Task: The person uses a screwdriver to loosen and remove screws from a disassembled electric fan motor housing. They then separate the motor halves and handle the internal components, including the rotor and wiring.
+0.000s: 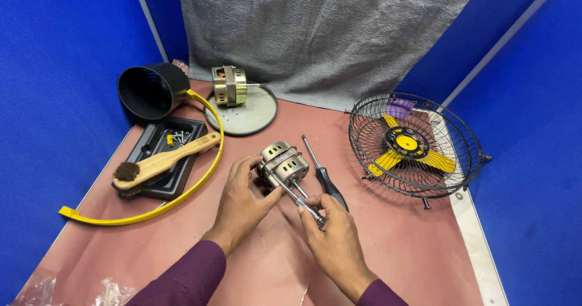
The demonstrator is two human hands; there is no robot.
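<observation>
- Table point(388, 251), reddish-brown top, blue partition walls point(54, 69) around, grey cloth point(321, 33) draped at 12 o'clock.
- Fan cage point(416, 145) at 3 o'clock, wire, lying tilted; inside, yellow blades point(427, 158) round a black-and-yellow hub.
- Yellow curved band point(182, 194) sweeping from 11 o'clock to 9 o'clock, arcing round the tray.
- Black tray point(145, 142) at 9 o'clock; inside, a few small screws point(178, 137) and a small yellow piece; wooden brush point(159, 163) laid across the rim, bristles down at the near end.
- Black cylindrical housing point(148, 89) at 10 o'clock, on its side, open mouth facing out, nothing visible inside.
- Round grey plate point(254, 115) at 12 o'clock, brass-coloured motor core point(228, 86) resting on the far edge.
- Left hand point(242, 200) at centre, fingers curled round the silver motor casing point(282, 163), steadying it just above the table.
- Right hand point(333, 236) at 5 o'clock, fingertips pinching a thin metal tool point(300, 198) set against the casing.
- Black-handled screwdriver point(324, 175) lying just beside the casing at 1 o'clock of the right hand, untouched.
</observation>
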